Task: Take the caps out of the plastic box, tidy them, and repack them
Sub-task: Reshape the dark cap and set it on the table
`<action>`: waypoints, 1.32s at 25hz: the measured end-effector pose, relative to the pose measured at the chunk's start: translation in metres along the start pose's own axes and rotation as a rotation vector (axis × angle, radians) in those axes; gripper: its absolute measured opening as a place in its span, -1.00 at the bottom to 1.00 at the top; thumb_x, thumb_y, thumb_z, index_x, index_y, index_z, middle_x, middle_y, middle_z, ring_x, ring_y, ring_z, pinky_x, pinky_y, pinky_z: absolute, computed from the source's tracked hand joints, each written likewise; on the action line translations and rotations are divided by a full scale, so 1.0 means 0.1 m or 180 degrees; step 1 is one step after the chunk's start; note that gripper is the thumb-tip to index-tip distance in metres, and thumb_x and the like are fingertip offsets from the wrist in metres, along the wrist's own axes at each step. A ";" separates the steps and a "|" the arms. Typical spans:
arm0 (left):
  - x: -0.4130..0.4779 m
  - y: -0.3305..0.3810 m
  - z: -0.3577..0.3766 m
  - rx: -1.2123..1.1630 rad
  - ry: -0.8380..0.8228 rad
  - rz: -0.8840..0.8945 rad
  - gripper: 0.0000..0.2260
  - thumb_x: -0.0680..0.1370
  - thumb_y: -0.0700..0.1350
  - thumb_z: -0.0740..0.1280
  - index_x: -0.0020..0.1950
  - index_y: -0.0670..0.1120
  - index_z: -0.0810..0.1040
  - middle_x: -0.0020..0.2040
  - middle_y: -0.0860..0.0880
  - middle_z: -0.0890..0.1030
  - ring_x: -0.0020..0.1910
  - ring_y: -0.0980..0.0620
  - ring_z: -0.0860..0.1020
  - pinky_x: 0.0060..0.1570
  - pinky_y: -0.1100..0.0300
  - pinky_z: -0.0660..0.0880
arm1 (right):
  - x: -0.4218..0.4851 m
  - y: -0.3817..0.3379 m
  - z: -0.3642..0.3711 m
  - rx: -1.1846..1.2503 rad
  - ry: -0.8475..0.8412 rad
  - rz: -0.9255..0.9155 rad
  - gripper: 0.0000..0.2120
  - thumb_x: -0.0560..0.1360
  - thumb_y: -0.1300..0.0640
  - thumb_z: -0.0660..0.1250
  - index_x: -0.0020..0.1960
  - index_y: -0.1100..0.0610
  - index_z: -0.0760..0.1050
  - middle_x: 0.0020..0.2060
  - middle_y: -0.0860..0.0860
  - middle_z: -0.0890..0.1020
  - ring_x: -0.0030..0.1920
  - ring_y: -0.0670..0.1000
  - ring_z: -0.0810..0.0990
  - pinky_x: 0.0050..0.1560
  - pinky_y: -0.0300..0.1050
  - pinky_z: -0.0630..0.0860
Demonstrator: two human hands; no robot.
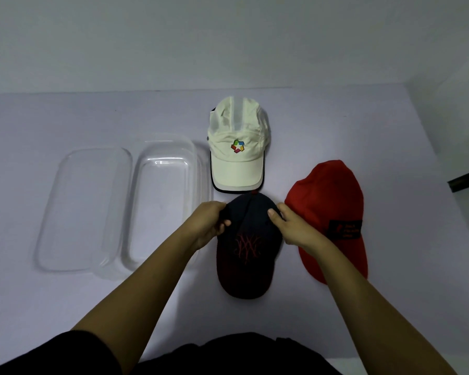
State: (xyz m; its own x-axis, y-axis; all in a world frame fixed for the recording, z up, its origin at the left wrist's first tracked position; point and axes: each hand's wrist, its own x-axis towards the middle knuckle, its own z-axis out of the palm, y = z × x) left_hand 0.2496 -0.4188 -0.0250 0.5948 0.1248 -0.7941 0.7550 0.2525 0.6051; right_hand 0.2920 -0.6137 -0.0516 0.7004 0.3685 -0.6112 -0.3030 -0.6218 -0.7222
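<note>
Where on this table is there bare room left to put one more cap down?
Bare table lies nearer the person than the clear lid and box, and left of the lid. Crowded: the white cap, dark cap held by both hands, and red cap sit close together.

Three caps out on the table. Dark navy cap nearest, red stitching on the front, brim toward the viewer, crown pinched at both sides. Cream cap beyond it, multicoloured logo, dark-edged brim almost meeting the navy crown. Red cap to the right, lying slightly askew, black patch near the brim, its edge just beside the navy cap. Clear plastic box empty at left, its clear lid flat beside it, farther left.
</note>
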 end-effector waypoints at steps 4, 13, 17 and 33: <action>-0.01 -0.02 -0.05 0.0425 0.0092 -0.0075 -0.75 0.63 -0.19 0.05 -0.23 -0.15 0.37 -0.35 -0.07 0.35 -0.43 0.09 0.31 -0.44 0.28 0.24 | 0.03 -0.03 -0.18 -0.0260 -0.0034 -0.0055 -0.79 0.56 -0.06 0.19 -0.12 0.07 0.42 -0.29 -0.12 0.44 -0.27 -0.18 0.38 -0.28 -0.23 0.31; 0.08 -0.02 -0.02 0.1444 0.0357 0.0318 -0.67 0.61 0.04 0.10 -0.23 -0.16 0.37 -0.41 -0.05 0.33 -0.48 0.06 0.26 -0.50 0.26 0.22 | 0.03 -0.02 -0.23 0.0011 0.0112 0.0070 -0.77 0.57 0.03 0.21 -0.22 0.11 0.42 -0.24 0.01 0.54 -0.18 -0.03 0.50 -0.14 -0.16 0.43; 0.07 -0.03 -0.04 0.1971 0.0311 0.0606 -0.72 0.63 0.05 0.07 -0.07 -0.13 0.39 -0.33 -0.01 0.35 -0.41 0.07 0.26 -0.46 0.26 0.22 | 0.04 -0.04 -0.25 -0.0176 0.0069 0.0128 -0.79 0.59 0.03 0.16 -0.11 0.13 0.43 -0.30 0.01 0.46 -0.32 -0.06 0.40 -0.32 -0.20 0.38; 0.15 0.02 -0.12 0.2330 0.0821 0.1058 -0.75 0.60 -0.12 0.17 -0.05 -0.26 0.55 -0.14 -0.15 0.59 -0.20 -0.04 0.54 -0.18 0.17 0.45 | 0.11 -0.07 -0.10 -0.1455 0.0590 -0.0113 -0.74 0.60 0.18 0.11 0.19 0.23 0.49 0.06 0.22 0.61 0.05 0.20 0.56 0.05 0.01 0.49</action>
State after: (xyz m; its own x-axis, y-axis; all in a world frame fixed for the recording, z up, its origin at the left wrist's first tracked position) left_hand 0.2570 -0.4052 -0.0363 0.8032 0.3203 -0.5023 0.5930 -0.5105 0.6227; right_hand 0.3084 -0.6123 -0.0497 0.8210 0.2916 -0.4908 0.0086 -0.8659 -0.5001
